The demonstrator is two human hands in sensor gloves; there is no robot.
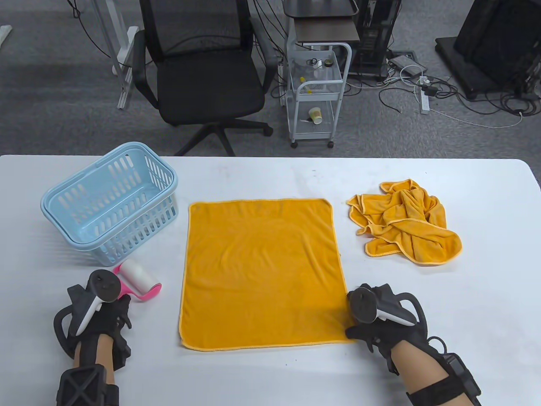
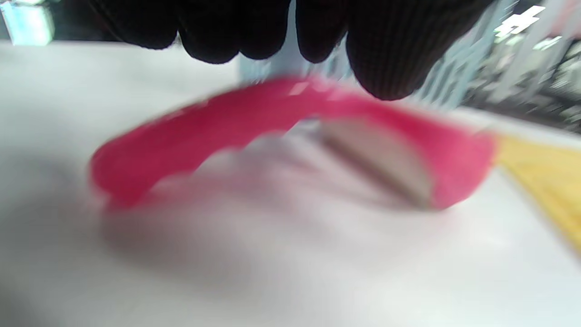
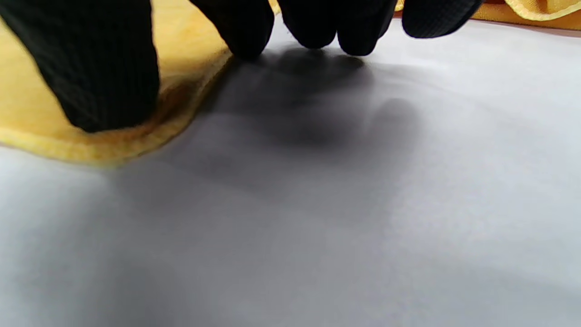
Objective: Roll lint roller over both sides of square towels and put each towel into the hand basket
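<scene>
- One orange square towel [image 1: 262,272] lies spread flat on the white table [image 1: 465,304], between the basket and a second, crumpled towel [image 1: 405,222] on the right.
- The light-blue hand basket [image 1: 112,203] stands at the table's left, and nothing shows inside it, so no towel has been put away yet.
- The pink lint roller [image 1: 137,281] lies on the table just in front of the basket, near the flat towel's left edge.
- The left hand [image 1: 99,311] is at the roller's handle end; in the blurred left wrist view its fingertips [image 2: 386,59] hang just above the pink frame, so whether it grips the roller cannot be told.
- The right hand [image 1: 380,323] rests at the flat towel's near right corner; its thumb [image 3: 109,77] presses the hem while the other fingers touch bare table, holding nothing.
- Judging from this, the job is barely started: both sides of both towels remain to be rolled, then basketed.
</scene>
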